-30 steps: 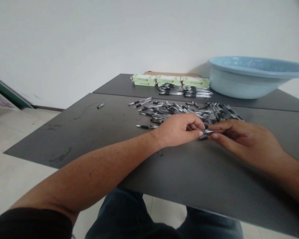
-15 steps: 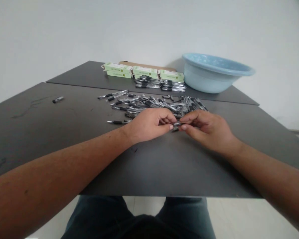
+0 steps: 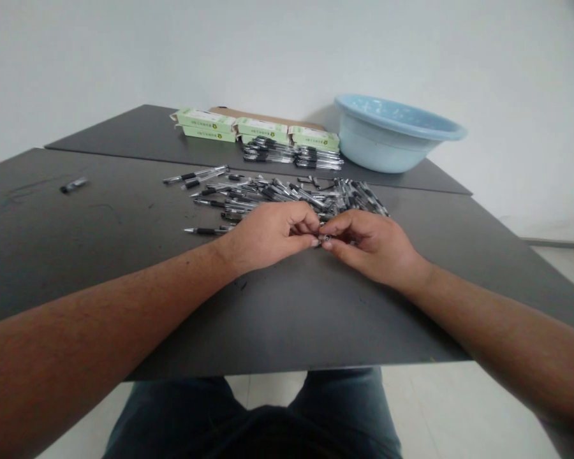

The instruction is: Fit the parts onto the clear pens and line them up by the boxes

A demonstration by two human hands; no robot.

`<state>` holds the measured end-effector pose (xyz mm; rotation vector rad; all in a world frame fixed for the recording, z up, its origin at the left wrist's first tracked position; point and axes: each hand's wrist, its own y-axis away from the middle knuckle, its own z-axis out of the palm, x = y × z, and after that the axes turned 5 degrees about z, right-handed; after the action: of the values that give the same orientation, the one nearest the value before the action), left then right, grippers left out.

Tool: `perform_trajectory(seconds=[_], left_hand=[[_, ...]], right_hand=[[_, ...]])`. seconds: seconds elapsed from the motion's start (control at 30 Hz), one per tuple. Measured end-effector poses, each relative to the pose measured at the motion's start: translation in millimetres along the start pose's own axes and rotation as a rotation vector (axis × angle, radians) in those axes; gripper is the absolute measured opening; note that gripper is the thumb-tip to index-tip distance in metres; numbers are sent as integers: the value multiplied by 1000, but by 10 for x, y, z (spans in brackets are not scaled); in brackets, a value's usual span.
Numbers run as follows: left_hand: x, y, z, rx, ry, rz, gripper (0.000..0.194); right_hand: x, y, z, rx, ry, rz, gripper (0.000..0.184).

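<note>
Pen part [image 3: 325, 238], mostly hidden, is pinched between my left hand [image 3: 275, 237] and right hand [image 3: 375, 250], both nearly closed, at the near side of the loose pens [image 3: 287, 193] on the desk [image 3: 287, 319]. Beyond, I see stacked pens [image 3: 294, 156], green boxes [image 3: 261, 129] and a blue basin [image 3: 387, 140].

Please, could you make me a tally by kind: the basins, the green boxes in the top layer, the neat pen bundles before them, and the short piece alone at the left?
Blue basin: 1
Top green boxes: 3
Neat pen bundles: 2
Short piece: 1
Total: 7
The loose pens overlap too much to count.
</note>
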<state>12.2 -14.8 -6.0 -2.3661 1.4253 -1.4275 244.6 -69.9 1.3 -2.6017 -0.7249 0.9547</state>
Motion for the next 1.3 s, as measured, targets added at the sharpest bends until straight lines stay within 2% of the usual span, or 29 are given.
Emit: perform_trajectory(seconds=[0.2,0.3,0.43,0.57,0.63,0.73,0.83,0.9,1.0,1.07,1.23,1.3], left_hand=[[43,-14,-23,-28,-104,37,7],[43,-14,-21,-36,-114,45,6],[2,0,7,24,-116,41,4],[-62,5,36,134,-84,25,13],[-80,1,39,182,-93,9,15],[-91,-7,33,212,-124,-23,14],[-94,-9,28,189,-156,-17,13],[-91,-7,26,177,-176,-9,13],[-75,-4,22,175,-190,3,13],[-63,-2,19,167,-192,5,13],[-65,-2,18,175,-215,-5,12],[-75,-6,17,178,-227,-2,13]], right_hand=[[-20,-34,-22,-8,45,-111,9],[-36,-20,-24,-41,55,-51,10],[-44,-13,-43,-41,108,33,9],[-15,-36,-197,-49,156,-120,16],[12,-37,-304,-96,166,-160,20],[54,-26,-383,-167,153,-61,16],[73,-31,-337,-423,206,-45,8],[64,-44,-306,-480,244,-51,8],[34,-57,-327,-287,251,22,16],[24,-55,-350,-191,256,4,19],[31,-44,-283,-391,239,-177,16],[24,-44,-249,-301,253,-135,18]])
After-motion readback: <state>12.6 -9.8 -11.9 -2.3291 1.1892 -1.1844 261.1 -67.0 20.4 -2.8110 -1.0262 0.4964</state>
